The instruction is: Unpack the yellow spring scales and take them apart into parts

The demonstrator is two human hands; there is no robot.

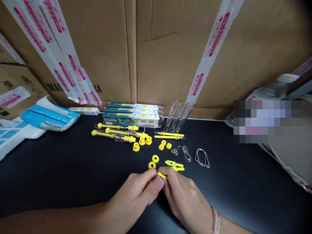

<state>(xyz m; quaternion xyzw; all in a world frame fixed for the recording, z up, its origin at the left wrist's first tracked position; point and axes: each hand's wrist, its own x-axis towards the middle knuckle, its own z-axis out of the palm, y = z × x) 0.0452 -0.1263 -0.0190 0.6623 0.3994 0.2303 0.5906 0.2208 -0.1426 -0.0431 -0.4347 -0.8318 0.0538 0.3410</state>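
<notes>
In front of me, both hands meet fingertip to fingertip just above the near part of the table. My left hand (138, 187) is closed, thumb and forefinger pinching a small metal wire piece (159, 175); a sliver of yellow also shows between those fingers. A small yellow plastic part (162, 175) sits in the pinch of my right hand (180, 191), touching or very near the wire. Fingers hide most of both parts. Just beyond them lie two yellow rings (155, 158) and flat yellow tabs (174, 163).
Farther back are assembled yellow spring scales (117, 134), yellow caps (136, 147), small collars (161, 147), rods (169, 137), S-hooks (186, 153), wire loops (202, 158) and clear tubes (182, 117). Stacked boxes (131, 115) stand against cardboard (161, 65). A blue packet (53, 117) lies left, a bag (290, 139) right.
</notes>
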